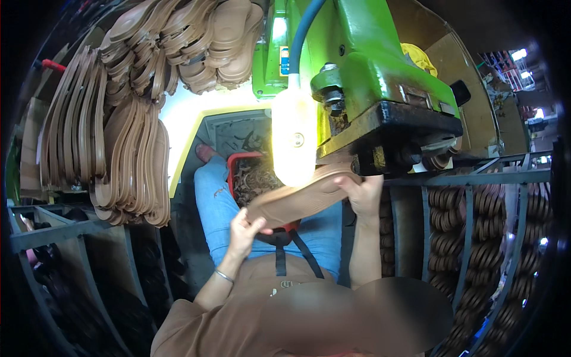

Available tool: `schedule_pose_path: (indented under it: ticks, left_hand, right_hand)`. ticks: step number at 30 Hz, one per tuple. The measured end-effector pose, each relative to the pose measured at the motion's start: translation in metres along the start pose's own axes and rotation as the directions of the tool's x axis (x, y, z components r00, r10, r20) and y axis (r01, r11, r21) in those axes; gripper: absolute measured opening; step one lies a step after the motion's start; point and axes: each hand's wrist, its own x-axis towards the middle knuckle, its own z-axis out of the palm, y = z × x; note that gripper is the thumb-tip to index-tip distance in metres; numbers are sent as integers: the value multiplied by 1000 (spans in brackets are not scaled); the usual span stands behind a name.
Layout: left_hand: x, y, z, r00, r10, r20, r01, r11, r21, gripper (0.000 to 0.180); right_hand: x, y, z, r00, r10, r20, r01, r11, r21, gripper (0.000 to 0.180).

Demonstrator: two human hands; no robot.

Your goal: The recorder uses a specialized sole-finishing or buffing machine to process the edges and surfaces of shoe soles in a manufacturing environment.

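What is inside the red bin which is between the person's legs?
Brown scraps lie heaped in the red bin. The brown sole and the lit lamp cover part of its opening; what lies behind them, or under the top scraps, cannot be seen.

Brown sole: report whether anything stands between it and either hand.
Nothing visible does: the left hand and the right hand hold the brown sole directly, near opposite ends. The lit lamp overlaps only its far edge in this view, away from both hands.

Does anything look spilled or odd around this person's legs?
Yes: thin, dark brown scraps lie scattered beyond the far rim of the red open-topped bin. They look spilled, since similar scraps lie inside it.
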Motion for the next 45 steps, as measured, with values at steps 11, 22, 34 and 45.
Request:
schedule_pose_path:
  ticks: [11,22,34,45]
  left_hand:
    - [42,73,97,838,484,254,-544,781,308,20]
    - [27,88,75,828,542,142,-554,754,353,16]
    - [7,69,-50,983,175,47,-178,980,84,16]
    - [-19,-33,-17,939,-186,289,117,964,240,38]
  right_hand:
    - [-81,19,-79,806,229,-545,-85,957,276,20]
    - [-29,-5,-70,864,268,-426,-178,954,240,14]
    - [-20,2,25,965,251,-70,-237,957,169,30]
    - [-6,-16,51,974,205,-101,-192,974,123,23]
